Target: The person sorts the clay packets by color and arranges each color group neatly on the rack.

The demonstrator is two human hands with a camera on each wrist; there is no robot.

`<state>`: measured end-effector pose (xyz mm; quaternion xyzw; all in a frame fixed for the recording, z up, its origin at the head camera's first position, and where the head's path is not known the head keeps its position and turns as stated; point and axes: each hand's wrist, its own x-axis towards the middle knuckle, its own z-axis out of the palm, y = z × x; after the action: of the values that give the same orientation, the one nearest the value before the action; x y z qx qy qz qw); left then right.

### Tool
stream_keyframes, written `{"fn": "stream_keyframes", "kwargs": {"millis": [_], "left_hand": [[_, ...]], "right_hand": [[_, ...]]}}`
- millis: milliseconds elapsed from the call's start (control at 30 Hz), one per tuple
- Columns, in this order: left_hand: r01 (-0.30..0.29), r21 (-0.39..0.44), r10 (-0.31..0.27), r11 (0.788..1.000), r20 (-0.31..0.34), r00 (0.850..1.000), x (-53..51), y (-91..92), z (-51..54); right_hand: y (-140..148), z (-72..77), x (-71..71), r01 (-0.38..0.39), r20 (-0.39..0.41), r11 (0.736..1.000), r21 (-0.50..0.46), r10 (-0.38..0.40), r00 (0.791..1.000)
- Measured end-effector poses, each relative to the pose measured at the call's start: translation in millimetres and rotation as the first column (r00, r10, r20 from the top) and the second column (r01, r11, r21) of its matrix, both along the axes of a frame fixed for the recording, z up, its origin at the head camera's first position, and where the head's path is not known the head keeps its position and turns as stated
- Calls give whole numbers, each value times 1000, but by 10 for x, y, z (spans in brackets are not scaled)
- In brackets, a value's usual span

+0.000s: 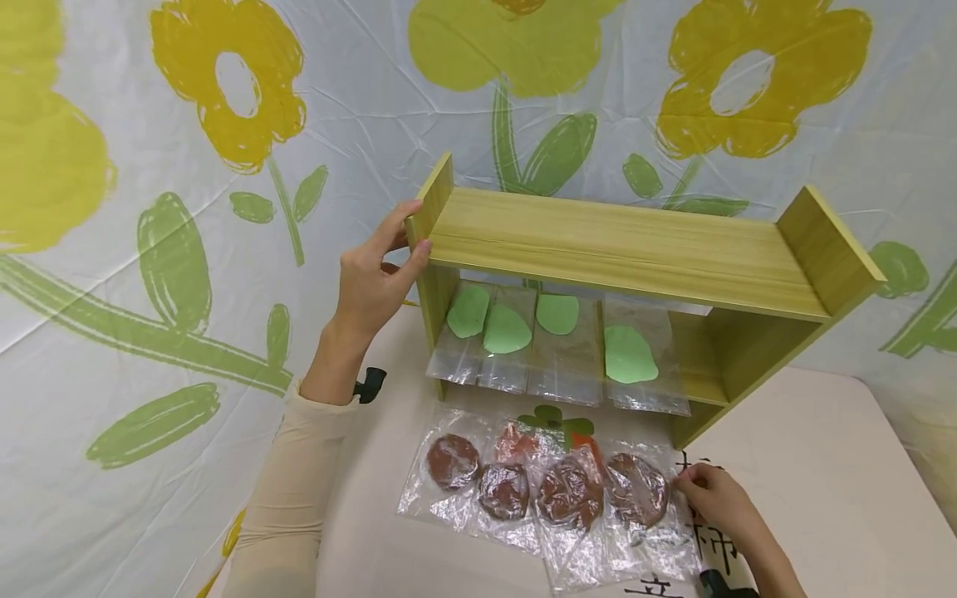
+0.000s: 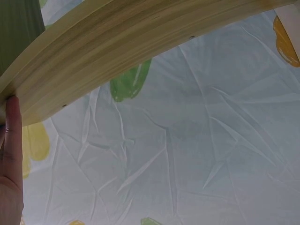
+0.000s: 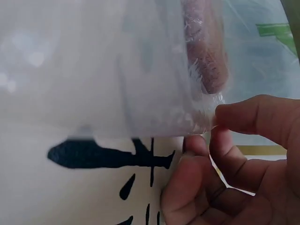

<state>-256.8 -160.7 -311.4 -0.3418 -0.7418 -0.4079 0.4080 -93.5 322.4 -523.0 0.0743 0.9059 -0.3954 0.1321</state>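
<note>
My left hand (image 1: 371, 286) grips the upper left side panel of a small wooden shelf (image 1: 613, 245), thumb in front and fingers behind. In the left wrist view, a finger of that hand (image 2: 11, 154) lies against the panel's wood (image 2: 117, 40). With thumb and forefinger, my right hand (image 1: 718, 498) pinches the edge of the rightmost clear plastic bag (image 1: 658, 552), which holds a brown round, flat piece (image 1: 638, 490). The right wrist view shows that bag's corner (image 3: 199, 122) between the fingertips. More bagged brown rounds (image 1: 452, 461) lie left of it on the table.
Several clear bags with light green flat pieces (image 1: 630, 355) lie on the lower board, their ends hanging over its front edge. The table (image 1: 822, 473) bears black written characters (image 1: 714, 540) and a printed flower. Behind the shelf hangs a flower-patterned cloth (image 1: 359, 100).
</note>
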Motion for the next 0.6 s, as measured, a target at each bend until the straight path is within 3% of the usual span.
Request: {"fn": "stream_keyframes", "kwargs": {"millis": [133, 267, 467, 600], "left_hand": [[-6, 0, 6, 1000, -2, 1000, -1, -4, 6], [-6, 0, 6, 1000, -1, 1000, -17, -2, 6], [2, -1, -2, 1000, -7, 1000, -31, 11, 5], [3, 2, -3, 1000, 1, 1000, -36, 9, -2]], "right_hand": [[1, 54, 12, 28, 49, 995, -100, -23, 999], [2, 87, 24, 69, 91, 971, -228, -49, 995], [15, 51, 53, 128, 177, 896, -425, -57, 983], [77, -2, 56, 51, 175, 841, -538, 53, 983]]}}
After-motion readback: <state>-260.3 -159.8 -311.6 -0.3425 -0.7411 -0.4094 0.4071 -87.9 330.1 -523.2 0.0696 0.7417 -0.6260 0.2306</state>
